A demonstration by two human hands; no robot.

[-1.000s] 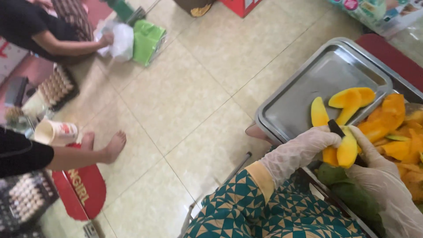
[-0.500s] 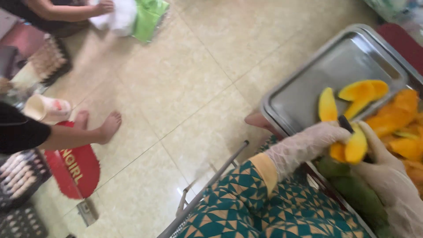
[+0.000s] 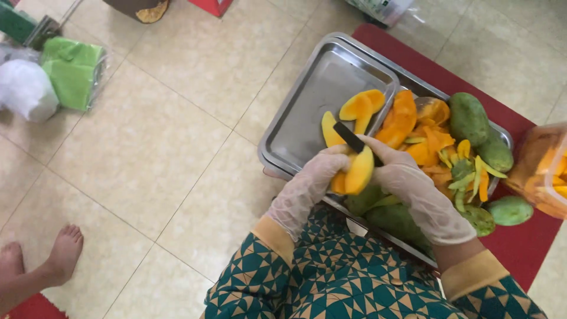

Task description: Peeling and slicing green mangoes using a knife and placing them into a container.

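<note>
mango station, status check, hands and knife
Left hand grips peeled mango. Right hand holds knife against it. Slices in steel tray. Nothing blocking.

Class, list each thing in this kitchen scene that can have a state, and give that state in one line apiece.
Left hand: gloved, holding the mango piece.
Right hand: gloved, gripping the knife.
Mango piece: peeled, yellow, being cut.
Knife: dark blade, against the mango piece.
Small steel tray: holds three peeled slices, mostly bare.
Green mangoes: whole, unpeeled, on the larger tray.
Peelings: heaped loose.
Plastic bag: filled with cut mango.
</note>
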